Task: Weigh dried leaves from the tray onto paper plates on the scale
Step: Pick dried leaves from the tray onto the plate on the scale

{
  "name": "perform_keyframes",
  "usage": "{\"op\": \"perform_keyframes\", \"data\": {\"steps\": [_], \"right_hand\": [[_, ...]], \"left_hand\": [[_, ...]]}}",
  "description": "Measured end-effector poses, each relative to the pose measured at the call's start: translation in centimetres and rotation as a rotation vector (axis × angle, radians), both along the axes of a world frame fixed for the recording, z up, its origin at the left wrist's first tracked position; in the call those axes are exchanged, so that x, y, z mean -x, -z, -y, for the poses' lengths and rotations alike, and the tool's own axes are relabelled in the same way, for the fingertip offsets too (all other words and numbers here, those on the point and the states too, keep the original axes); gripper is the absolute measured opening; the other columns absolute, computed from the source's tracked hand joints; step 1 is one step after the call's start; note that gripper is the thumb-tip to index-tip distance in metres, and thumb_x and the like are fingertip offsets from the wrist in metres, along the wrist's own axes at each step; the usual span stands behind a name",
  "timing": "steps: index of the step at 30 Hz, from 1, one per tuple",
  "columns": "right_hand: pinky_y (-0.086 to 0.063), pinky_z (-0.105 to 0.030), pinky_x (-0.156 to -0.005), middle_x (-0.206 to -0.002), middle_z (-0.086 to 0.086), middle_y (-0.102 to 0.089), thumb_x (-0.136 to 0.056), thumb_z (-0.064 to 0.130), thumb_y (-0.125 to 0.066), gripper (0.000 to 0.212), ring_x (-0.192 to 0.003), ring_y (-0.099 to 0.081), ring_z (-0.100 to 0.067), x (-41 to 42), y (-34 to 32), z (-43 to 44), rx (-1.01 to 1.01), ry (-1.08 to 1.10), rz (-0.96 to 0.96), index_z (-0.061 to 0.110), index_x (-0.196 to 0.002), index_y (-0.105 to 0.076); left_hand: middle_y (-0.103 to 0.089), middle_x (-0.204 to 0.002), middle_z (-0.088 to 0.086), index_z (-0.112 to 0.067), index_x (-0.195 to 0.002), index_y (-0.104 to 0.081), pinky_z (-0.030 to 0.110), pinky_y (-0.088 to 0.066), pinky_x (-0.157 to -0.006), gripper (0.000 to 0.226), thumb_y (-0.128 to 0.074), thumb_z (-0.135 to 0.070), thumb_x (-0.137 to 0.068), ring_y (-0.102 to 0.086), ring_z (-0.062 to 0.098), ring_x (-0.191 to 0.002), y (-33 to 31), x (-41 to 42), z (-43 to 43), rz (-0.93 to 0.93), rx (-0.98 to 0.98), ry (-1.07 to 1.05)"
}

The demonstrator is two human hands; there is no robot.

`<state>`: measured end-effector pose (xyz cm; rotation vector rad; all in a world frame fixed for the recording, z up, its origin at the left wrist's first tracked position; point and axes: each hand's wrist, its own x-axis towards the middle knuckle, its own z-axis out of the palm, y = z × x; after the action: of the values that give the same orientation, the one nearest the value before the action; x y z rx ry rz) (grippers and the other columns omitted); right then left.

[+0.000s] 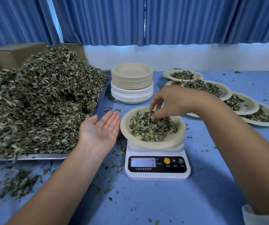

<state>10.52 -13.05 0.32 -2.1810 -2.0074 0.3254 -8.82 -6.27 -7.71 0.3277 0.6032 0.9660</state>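
i see the right hand pinching dried leaves on a paper plate atop the scale; the left hand waits palm up beside it.

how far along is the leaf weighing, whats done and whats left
Done: at least four filled plates lie in a row on the right. In hand: the right hand pinches leaves on the plate on the scale; the left hand is open beside it. Left: a large heap on the tray and a tall stack of empty plates.

Blue curtains, seemingly daylit; blue table
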Motion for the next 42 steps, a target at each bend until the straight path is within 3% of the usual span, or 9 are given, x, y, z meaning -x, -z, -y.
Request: {"op": "perform_keyframes", "data": {"steps": [3, 8, 13, 18, 22, 32, 35, 38, 42], "right_hand": [[-0.042, -0.016, -0.066, -0.098, 0.014, -0.062, -0.077, 0.046, -0.074, 0.032, -0.081, -0.055, 0.002, -0.3, -0.6, 0.4, -0.019, 0.000, -0.023, 0.031, -0.104, -0.067], [-0.053, -0.031, -0.074, -0.091, 0.011, -0.065, -0.070, 0.045, -0.080, 0.027, -0.079, -0.066, -0.015, -0.2, -1.0, 0.9, 0.040, 0.006, -0.029, 0.033, -0.092, -0.068], [-0.051, -0.029, -0.066, -0.085, 0.002, -0.069, -0.077, 0.029, -0.077, 0.016, -0.071, -0.064, -0.014, 0.5, -0.1, 0.4, 0.030, -0.016, 0.028, 0.023, -0.091, -0.070], [-0.041, -0.007, -0.047, -0.065, 0.017, -0.064, -0.081, 0.020, -0.072, 0.005, -0.056, -0.056, 0.005, 0.0, -0.8, 0.7, -0.083, -0.010, -0.032, 0.025, -0.081, -0.072], [-0.052, -0.016, -0.065, -0.072, 0.008, -0.073, -0.079, 0.015, -0.072, 0.007, -0.069, -0.068, -0.005, 0.0, -1.7, 1.1, -0.221, -0.019, -0.182, 0.023, -0.079, -0.072], [-0.052, -0.021, -0.068, -0.075, -0.001, -0.072, -0.079, 0.009, -0.075, 0.006, -0.059, -0.059, 0.000, 5.6, -0.7, -0.8, -0.355, -0.079, -0.473, 0.008, -0.085, -0.074], [-0.053, -0.026, -0.075, -0.073, 0.001, -0.071, -0.079, 0.010, -0.074, 0.002, -0.065, -0.061, -0.004, 9.1, -0.2, -3.1, -0.395, -0.124, -0.431, 0.010, -0.080, -0.074], [-0.053, -0.029, -0.076, -0.076, 0.001, -0.072, -0.078, 0.014, -0.074, 0.006, -0.075, -0.066, -0.012, 12.3, -0.3, -5.8, -0.463, -0.166, -0.367, 0.010, -0.083, -0.076], [-0.047, -0.029, -0.094, -0.117, -0.007, -0.068, -0.082, 0.023, -0.074, 0.044, -0.108, -0.062, -0.020, 14.0, -0.4, -8.0, -0.312, -0.212, -0.219, 0.005, -0.121, -0.064]], "left_hand": [[-0.062, -0.119, 0.021, 0.006, -0.110, -0.057, 0.037, -0.051, -0.086, 0.043, -0.032, -0.027, -0.102, -0.059, 0.030, -0.113, 0.0, 0.0, 0.0, -0.013, -0.009, 0.009], [-0.062, -0.119, 0.020, 0.006, -0.105, -0.058, 0.037, -0.051, -0.087, 0.042, -0.033, -0.028, -0.102, -0.059, 0.030, -0.114, 0.1, 0.0, -0.1, -0.017, -0.018, 0.014], [-0.062, -0.119, 0.021, 0.006, -0.107, -0.058, 0.037, -0.050, -0.090, 0.043, -0.033, -0.028, -0.101, -0.059, 0.030, -0.113, 0.1, 0.1, -0.1, -0.014, -0.014, 0.014], [-0.062, -0.119, 0.021, 0.006, -0.107, -0.058, 0.037, -0.050, -0.091, 0.043, -0.034, -0.029, -0.101, -0.059, 0.030, -0.113, 0.1, 0.1, 0.0, -0.007, -0.010, 0.013], [-0.062, -0.118, 0.022, 0.007, -0.106, -0.058, 0.038, -0.050, -0.091, 0.044, -0.034, -0.030, -0.101, -0.059, 0.030, -0.113, 0.0, 0.0, 0.0, 0.001, -0.002, 0.008], [-0.059, -0.123, 0.020, 0.006, -0.108, -0.057, 0.037, -0.045, -0.097, 0.044, -0.032, -0.029, -0.102, -0.055, 0.030, -0.119, -0.5, 0.1, 0.0, 0.005, 0.003, 0.005], [-0.056, -0.127, 0.021, 0.006, -0.111, -0.056, 0.036, -0.041, -0.102, 0.043, -0.029, -0.027, -0.103, -0.052, 0.030, -0.123, -0.5, 0.0, 0.0, -0.007, 0.026, -0.001], [-0.059, -0.116, 0.021, 0.006, -0.097, -0.056, 0.035, -0.040, -0.102, 0.043, -0.028, -0.026, -0.103, -0.051, 0.029, -0.123, -0.5, 0.0, 0.1, -0.005, 0.038, -0.007], [-0.061, -0.112, 0.020, 0.005, -0.093, -0.057, 0.034, -0.042, -0.099, 0.044, -0.028, -0.026, -0.103, -0.053, 0.027, -0.118, -0.6, 0.0, 0.2, 0.002, 0.055, -0.021]]}}
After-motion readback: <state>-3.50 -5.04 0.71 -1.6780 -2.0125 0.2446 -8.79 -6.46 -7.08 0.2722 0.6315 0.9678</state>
